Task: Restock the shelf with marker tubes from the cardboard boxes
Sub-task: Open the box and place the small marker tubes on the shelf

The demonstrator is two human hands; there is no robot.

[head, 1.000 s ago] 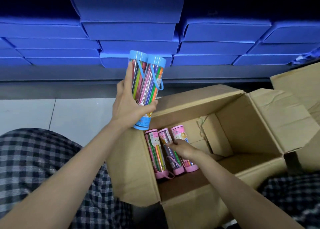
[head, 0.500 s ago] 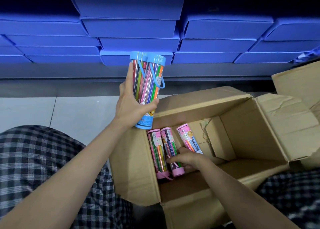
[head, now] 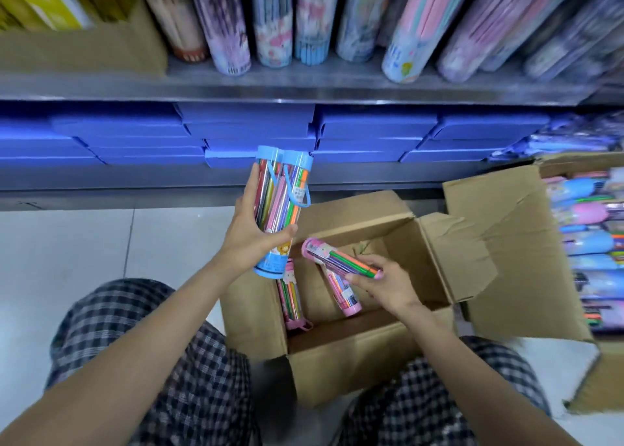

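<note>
My left hand [head: 251,234] grips two blue-capped marker tubes [head: 278,202] upright above the left edge of an open cardboard box [head: 341,361]. My right hand [head: 388,282] holds a pink-capped marker tube [head: 332,256] tilted over the box opening, its cap pointing up and left. Two more pink-capped tubes stay inside the box: one [head: 291,302] along the left wall, one [head: 344,295] leaning under my right hand. The shelf [head: 304,86] above carries standing tubes.
Stacks of flat blue boxes [head: 250,131] fill the lower shelf level. A second open cardboard box [head: 506,243] at the right holds several blue and pink tubes. White floor tiles lie to the left. My knees in checked trousers flank the box.
My right hand has lifted one pink tube out of the row in the box. The view has tilted up, bringing the upper shelf and the second box into sight.
</note>
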